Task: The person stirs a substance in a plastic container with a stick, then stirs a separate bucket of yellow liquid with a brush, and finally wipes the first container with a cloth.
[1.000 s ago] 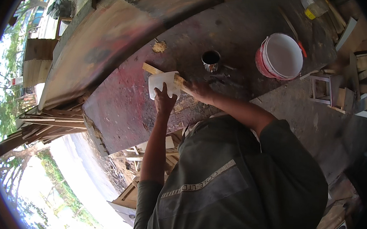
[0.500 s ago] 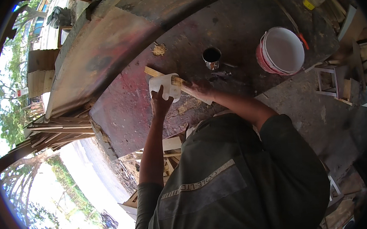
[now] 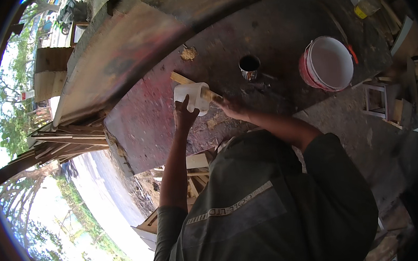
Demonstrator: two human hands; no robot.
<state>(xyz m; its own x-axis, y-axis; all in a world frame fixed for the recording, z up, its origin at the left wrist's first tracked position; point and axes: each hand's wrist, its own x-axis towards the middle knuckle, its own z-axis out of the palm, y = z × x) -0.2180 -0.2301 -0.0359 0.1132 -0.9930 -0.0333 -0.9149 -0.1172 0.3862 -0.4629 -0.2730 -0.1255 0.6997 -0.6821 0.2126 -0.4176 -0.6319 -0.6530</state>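
Left of the dark tin can (image 3: pixel 250 73) and nearer the person, the left hand (image 3: pixel 186 117) is holding a white container (image 3: pixel 195 96) over the stained table (image 3: pixel 142 113). Left fingers are spreading apart over its near side, clamping it; the undersides aren't showing. The right hand (image 3: pixel 232 108), below the can and a little left, is gripping a wooden strip (image 3: pixel 180 77) near one end – fingers looking closed around it, tips partly hidden. The strip is crossing at the container, its far end sticking out beyond on the can's left; can't tell whether it's running inside or behind. Right of the can a red bucket with a white inside (image 3: pixel 305 71) is standing, and left of it, slightly farther off, a crumbly tan heap (image 3: pixel 188 54) is lying.

Risks, judging: the spread fingers may be giving too little hold, so a hard shove of the strip could twist the container loose. The strip's edge could be scraping or splitting the wall. The can is standing near the right hand – a wide swing could be tipping it.
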